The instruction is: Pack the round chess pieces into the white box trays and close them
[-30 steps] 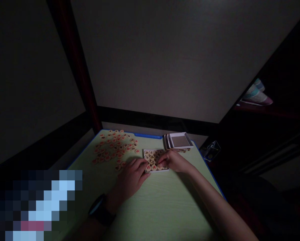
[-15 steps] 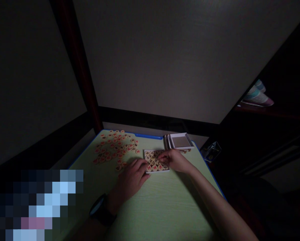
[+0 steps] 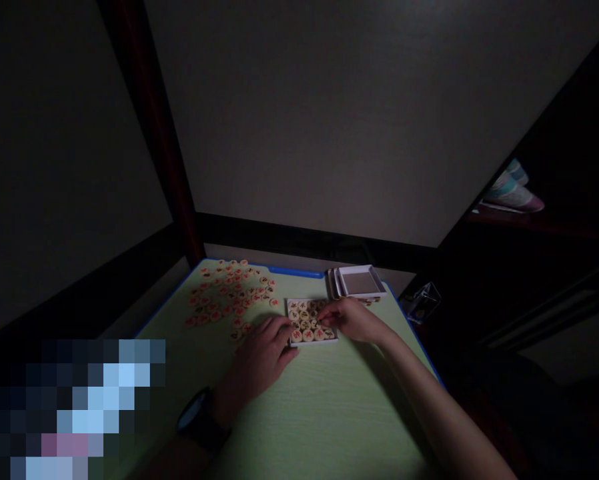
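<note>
Fingers point(image 3: 330, 313) of the right hand point(image 3: 354, 321) lie close together, tips down on the discs point(image 3: 303, 320) packed in a white tray point(image 3: 313, 341). In this dim light I cannot tell whether they pinch one. Fingers point(image 3: 282, 330) of the left hand point(image 3: 262, 353), flat and loosely apart, touch the tray's 9 o'clock edge. The tray sits mid-bench point(image 3: 319, 413). Loose discs point(image 3: 224, 297) spread at 10 o'clock and stacked boxes point(image 3: 362, 281) stand at 1 o'clock. A dark watch point(image 3: 199, 419) circles the left wrist.

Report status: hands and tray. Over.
Left hand flat against tray edge. Right hand on discs in tray, grip unclear. Loose discs scattered far left; nothing blocking.
</note>
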`<state>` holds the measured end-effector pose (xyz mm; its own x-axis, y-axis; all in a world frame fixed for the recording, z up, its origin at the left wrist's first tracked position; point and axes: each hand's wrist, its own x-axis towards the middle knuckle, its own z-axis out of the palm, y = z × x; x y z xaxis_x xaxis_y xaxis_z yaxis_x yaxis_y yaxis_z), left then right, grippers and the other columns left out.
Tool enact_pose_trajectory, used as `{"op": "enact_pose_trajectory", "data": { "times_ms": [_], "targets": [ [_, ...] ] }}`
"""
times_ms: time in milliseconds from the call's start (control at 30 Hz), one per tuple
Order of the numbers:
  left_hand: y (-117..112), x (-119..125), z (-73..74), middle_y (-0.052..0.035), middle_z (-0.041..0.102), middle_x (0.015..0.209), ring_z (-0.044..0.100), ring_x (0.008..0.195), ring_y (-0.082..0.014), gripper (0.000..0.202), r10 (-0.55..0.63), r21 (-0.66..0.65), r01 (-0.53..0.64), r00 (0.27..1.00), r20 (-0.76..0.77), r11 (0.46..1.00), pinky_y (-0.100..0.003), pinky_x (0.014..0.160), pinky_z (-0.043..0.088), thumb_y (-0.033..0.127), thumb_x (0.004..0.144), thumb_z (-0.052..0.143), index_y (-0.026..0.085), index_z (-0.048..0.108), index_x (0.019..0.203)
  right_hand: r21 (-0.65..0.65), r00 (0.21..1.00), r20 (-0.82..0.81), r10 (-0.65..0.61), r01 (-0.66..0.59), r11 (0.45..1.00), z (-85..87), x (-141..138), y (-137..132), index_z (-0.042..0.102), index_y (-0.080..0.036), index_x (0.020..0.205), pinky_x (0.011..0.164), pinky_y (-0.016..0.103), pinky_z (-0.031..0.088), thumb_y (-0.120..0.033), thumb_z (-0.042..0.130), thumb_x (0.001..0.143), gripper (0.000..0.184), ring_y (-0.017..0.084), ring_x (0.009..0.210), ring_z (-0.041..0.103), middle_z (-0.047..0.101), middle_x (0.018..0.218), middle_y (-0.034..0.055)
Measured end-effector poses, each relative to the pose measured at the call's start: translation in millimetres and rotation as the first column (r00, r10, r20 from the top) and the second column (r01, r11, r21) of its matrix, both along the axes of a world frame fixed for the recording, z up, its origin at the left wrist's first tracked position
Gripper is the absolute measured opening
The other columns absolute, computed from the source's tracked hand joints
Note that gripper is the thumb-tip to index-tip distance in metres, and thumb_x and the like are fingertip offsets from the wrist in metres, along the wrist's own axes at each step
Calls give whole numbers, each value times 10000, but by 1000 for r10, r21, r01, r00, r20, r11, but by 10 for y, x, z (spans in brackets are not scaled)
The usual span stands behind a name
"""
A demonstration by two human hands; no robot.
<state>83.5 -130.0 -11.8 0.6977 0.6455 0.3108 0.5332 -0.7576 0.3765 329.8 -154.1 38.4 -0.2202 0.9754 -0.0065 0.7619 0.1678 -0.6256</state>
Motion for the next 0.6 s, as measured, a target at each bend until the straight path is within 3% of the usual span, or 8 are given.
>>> {"op": "enact_pose_trajectory", "data": {
  "times_ms": [200, 367, 600],
  "targets": [
    [-16, -6, 2, -74, 619, 1277, 576, 1172, -244, 393, 0, 15, 0, 1000, 8, 1000, -398, 997, 497, 219, 856, 702, 206, 622, 1241, 89, 998, 10, -66, 65, 994, 141, 134, -7, 788, -157, 949, 746, 267, 543, -82, 591, 795, 261, 191, 812, 735, 797, 906, 68],
    [-14, -11, -3, -73, 624, 1265, 579, 1168, -246, 322, -16, 25, 16, 1000, 0, 1000, -412, 1008, 493, 234, 859, 702, 209, 657, 1177, 150, 991, 29, -129, 123, 981, 150, 251, -1, 783, -150, 945, 709, 267, 536, -108, 587, 820, 236, 180, 749, 717, 793, 880, 74],
    [-3, -6, -22, -68, 635, 1228, 596, 1136, -239, 290, -1, 37, 1, 1000, 23, 999, -406, 981, 509, 225, 853, 705, 199, 666, 1139, 118, 993, 3, -119, 118, 986, 145, 206, -7, 781, -155, 929, 713, 270, 524, -108, 603, 819, 214, 195, 784, 725, 791, 887, 78]
  ]
}}
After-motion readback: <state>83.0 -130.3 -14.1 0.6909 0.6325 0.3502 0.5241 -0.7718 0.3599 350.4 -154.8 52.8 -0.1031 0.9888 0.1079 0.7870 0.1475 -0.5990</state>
